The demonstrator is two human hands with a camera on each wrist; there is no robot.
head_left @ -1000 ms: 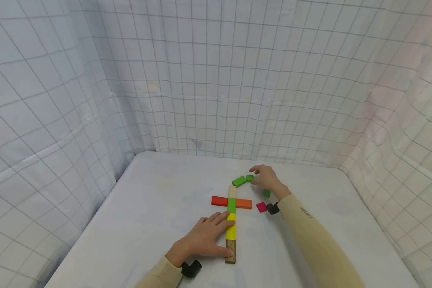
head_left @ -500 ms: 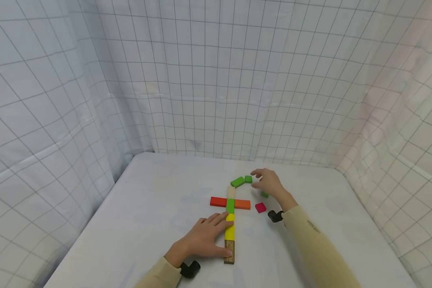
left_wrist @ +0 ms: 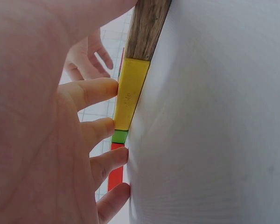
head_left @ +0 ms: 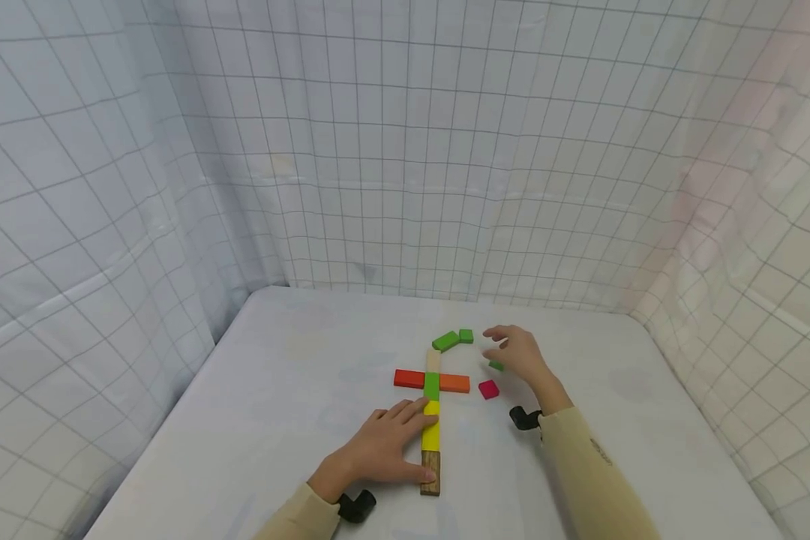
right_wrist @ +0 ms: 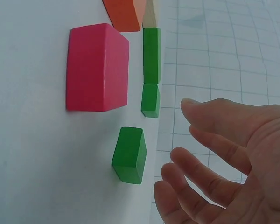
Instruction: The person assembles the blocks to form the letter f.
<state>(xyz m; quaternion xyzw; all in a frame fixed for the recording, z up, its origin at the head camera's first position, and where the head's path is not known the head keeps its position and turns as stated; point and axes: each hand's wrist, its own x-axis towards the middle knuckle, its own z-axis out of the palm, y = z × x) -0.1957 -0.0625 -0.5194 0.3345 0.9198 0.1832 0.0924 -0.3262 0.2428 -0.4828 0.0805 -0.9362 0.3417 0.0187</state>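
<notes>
My left hand lies with its fingers spread beside a column of flat blocks. Its thumb touches the brown wooden block, and a fingertip meets the yellow block. Beyond these come a green block and a cream block. My right hand hovers with loosely bent fingers and nothing in it. Near it, a small green block stands apart, partly covered by the hand in the head view. A long green block and another small green block angle off the column's far end.
A red block and an orange block form side arms of the column. One pink block lies loose to the right of the orange one. Gridded white cloth walls the table at the back and sides.
My right hand has drawn away to the right and slightly nearer from the far small green block, which stays at the end of the long green one. The left hand keeps its place.
</notes>
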